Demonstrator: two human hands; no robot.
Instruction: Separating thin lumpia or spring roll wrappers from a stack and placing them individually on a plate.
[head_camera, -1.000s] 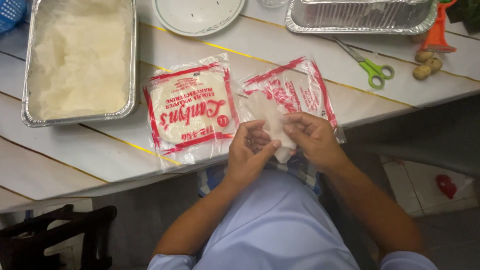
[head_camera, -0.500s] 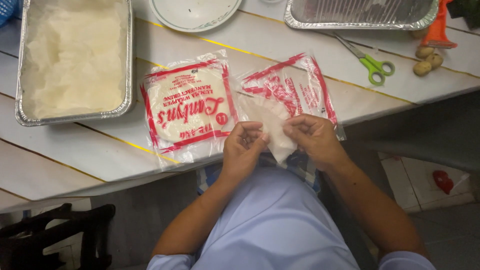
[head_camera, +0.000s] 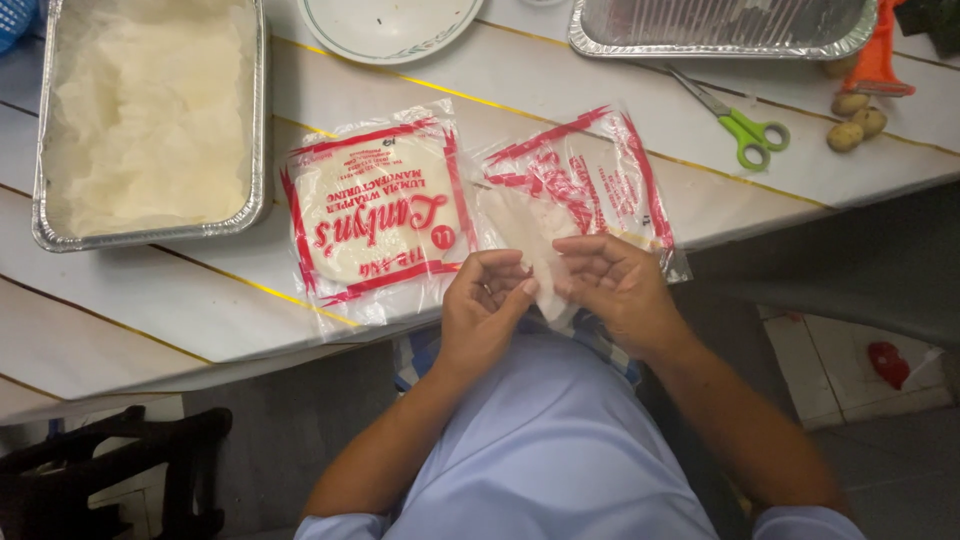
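Observation:
My left hand (head_camera: 485, 305) and my right hand (head_camera: 615, 290) meet at the table's near edge, both pinching a thin, pale wrapper sheet (head_camera: 525, 240) between fingers and thumbs. The sheet hangs partly over an opened clear packet with red print (head_camera: 590, 175). Left of it lies a sealed round pack of wrappers (head_camera: 375, 215) in clear plastic with red borders. The lower part of the sheet is hidden behind my fingers.
A foil tray (head_camera: 40, 215) holding separated pale sheets sits at the far left. A white plate (head_camera: 385, 25) and a second foil tray (head_camera: 720, 40) stand at the back. Green-handled scissors (head_camera: 745, 125), small potatoes (head_camera: 855, 115) and an orange object (head_camera: 875, 55) lie right. A dark chair (head_camera: 110, 470) is below.
My hands have shifted slightly along the sheet, fingers working at its edge; the view has drifted a little. Nothing else on the table has moved.

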